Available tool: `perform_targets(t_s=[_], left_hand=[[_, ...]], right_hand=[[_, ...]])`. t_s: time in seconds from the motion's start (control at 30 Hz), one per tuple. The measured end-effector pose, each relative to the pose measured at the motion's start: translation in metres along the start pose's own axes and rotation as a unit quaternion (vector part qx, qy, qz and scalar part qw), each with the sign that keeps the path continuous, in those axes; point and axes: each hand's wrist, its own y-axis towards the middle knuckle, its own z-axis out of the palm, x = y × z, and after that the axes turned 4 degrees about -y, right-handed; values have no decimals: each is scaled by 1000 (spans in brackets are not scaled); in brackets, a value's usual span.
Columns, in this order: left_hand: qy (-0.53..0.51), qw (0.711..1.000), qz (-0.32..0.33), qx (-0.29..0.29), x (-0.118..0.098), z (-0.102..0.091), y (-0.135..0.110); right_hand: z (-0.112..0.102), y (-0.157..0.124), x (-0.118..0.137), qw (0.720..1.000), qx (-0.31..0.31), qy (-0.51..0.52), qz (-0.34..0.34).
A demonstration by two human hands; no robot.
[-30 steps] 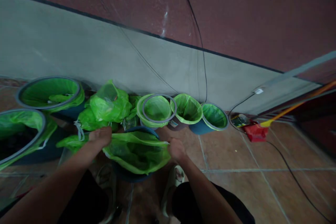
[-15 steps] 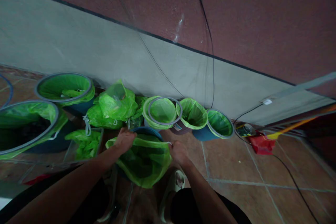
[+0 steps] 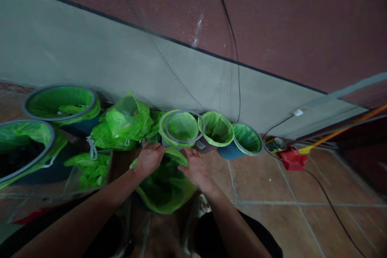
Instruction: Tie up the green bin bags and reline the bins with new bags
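Observation:
Both my hands are at the far rim of a small bin lined with a bright green plastic bag (image 3: 165, 187), standing on the floor between my feet. My left hand (image 3: 148, 159) grips the bag's edge at the far left of the rim, fingers curled over it. My right hand (image 3: 194, 168) rests on the bag's edge at the far right, fingers bent down onto the plastic. The bag's mouth is open and its rim folds outward over the bin. The bin itself is mostly hidden by the bag.
Along the grey wall stand three small bins with green liners (image 3: 180, 128) (image 3: 216, 129) (image 3: 246, 140). Tied green bags (image 3: 125, 121) lie left of them, with two large lined bins (image 3: 62, 102) (image 3: 24, 149) further left. A red dustpan (image 3: 289, 158) and black cables lie on the tiled floor at right.
My hands have come closer together along the bag's far rim, the left from far left inward and the right forward. The bag's mouth has narrowed and settled over the bin.

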Motion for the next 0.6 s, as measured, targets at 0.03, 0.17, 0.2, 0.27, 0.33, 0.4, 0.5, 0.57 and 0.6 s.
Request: perform_targets(t_s=[0.03, 0.17, 0.2, 0.27, 0.33, 0.4, 0.5, 0.57, 0.6], left_hand=[[-6, 1000, 22, -16, -8, -2, 1], [-32, 996, 70, -51, -28, -7, 4], [-38, 995, 74, -55, -29, -8, 5], [-47, 995, 70, -62, -28, -6, 6], [-50, 995, 56, -62, -24, -3, 6], [-50, 997, 36, -53, -19, 1, 5], [-52, 998, -4, -29, -11, 6, 4], [-52, 998, -35, -14, -4, 7, 4], [-52, 997, -52, -8, 0, 7, 4]], right_hand=[[-1, 1, 7, 999, -19, 3, -33], [0, 8, 26, 994, -62, -23, -87], [1, 10, 28, 994, -60, -32, -85], [4, 12, 30, 995, -49, -49, -77], [5, 13, 30, 995, -45, -56, -71], [4, 12, 29, 995, -50, -51, -68], [-1, 10, 26, 996, -49, -35, -61], [-5, 9, 22, 997, -45, -31, -51], [-6, 9, 19, 998, -41, -32, -42]])
